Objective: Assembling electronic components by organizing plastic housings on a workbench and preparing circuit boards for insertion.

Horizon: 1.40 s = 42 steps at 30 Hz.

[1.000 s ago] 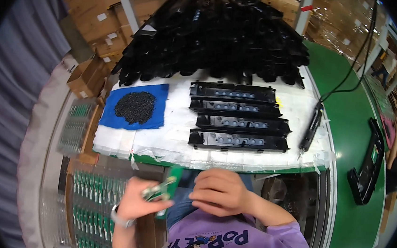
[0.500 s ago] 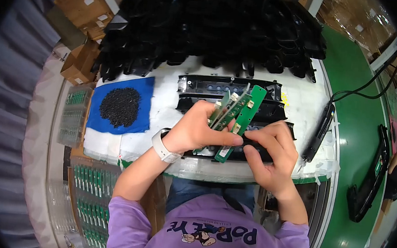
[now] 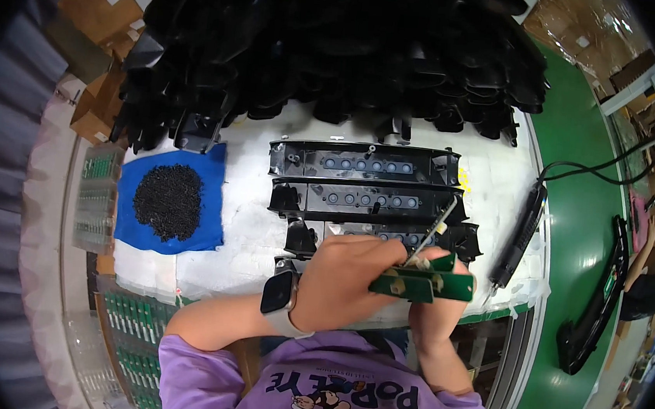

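Note:
Several narrow green circuit boards [image 3: 406, 284] with small pale connectors are in my hands, close to my chest. My left hand [image 3: 349, 273], wearing a watch, is closed with its fingers curled against the boards. One board [image 3: 433, 231] sticks up edge-on beyond its fingers. My right hand [image 3: 443, 312] is partly hidden behind the boards, its fingers bent round their right end. Beyond the hands lie long black plastic housings in a row: a far one [image 3: 362, 165], a second [image 3: 374, 201] and a third [image 3: 305, 236]. My left hand partly covers the nearest ones.
A large heap of black plastic parts [image 3: 333, 49] fills the far side. Small black pieces [image 3: 168, 201] lie on a blue cloth [image 3: 212, 229] at left. A corded black electric screwdriver [image 3: 519, 237] rests at right. Trays of boards [image 3: 131, 316] stand lower left; a co-worker's arm [image 3: 650, 237] shows far right.
Both hands have drawn the boards nearer to my body, and the bundle has turned from upright to mostly sideways. My right hand has come in from beside the boards to behind them.

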Tool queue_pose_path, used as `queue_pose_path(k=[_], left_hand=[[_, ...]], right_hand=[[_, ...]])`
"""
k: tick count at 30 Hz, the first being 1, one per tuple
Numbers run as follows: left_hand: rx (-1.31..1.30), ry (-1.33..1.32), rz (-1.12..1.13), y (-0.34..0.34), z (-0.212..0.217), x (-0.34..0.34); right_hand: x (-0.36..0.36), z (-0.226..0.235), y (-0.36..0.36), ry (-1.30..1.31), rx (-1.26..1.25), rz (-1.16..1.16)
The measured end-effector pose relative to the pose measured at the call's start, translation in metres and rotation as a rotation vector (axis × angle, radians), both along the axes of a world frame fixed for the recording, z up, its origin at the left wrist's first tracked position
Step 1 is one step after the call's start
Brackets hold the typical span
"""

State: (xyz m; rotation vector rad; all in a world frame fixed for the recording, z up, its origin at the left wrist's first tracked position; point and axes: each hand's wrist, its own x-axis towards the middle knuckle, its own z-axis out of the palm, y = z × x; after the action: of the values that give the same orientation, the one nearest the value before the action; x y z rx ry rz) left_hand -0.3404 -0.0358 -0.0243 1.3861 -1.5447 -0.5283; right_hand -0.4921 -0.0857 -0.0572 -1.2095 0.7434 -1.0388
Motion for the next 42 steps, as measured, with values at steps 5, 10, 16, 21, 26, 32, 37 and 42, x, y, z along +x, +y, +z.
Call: queue_pose_path(k=[5, 10, 16, 21, 26, 32, 37, 42], left_hand=[[-0.068, 0.028, -0.002, 0.004, -0.003, 0.003], [0.156, 0.464, 0.202, 0.010, 0.004, 0.030], [0.108, 1.000, 0.275, 0.001, 0.006, 0.083], [0.134, 1.055, 0.239, 0.001, 0.005, 0.083], [0.190, 1.000, 0.199, 0.004, 0.005, 0.080], [0.230, 0.994, 0.196, 0.000, 0.001, 0.079], [0.227, 1.008, 0.208, -0.004, -0.003, 0.082], [0.253, 1.021, 0.200, -0.005, -0.003, 0.080]], right_hand=[[0.013, 0.007, 0.001, -0.004, -0.049, -0.052], [0.022, 0.044, -0.030, 0.063, -0.223, -0.050], [0.074, 0.041, -0.104, 0.734, -0.938, 0.281], [0.095, 0.011, -0.122, 0.797, -1.199, 0.379], [0.100, 0.010, -0.121, 0.813, -1.242, 0.407], [0.098, 0.008, -0.123, 0.843, -1.265, 0.373], [0.097, 0.007, -0.123, 0.850, -1.275, 0.372], [0.097, 0.006, -0.119, 0.917, -1.284, 0.315]])
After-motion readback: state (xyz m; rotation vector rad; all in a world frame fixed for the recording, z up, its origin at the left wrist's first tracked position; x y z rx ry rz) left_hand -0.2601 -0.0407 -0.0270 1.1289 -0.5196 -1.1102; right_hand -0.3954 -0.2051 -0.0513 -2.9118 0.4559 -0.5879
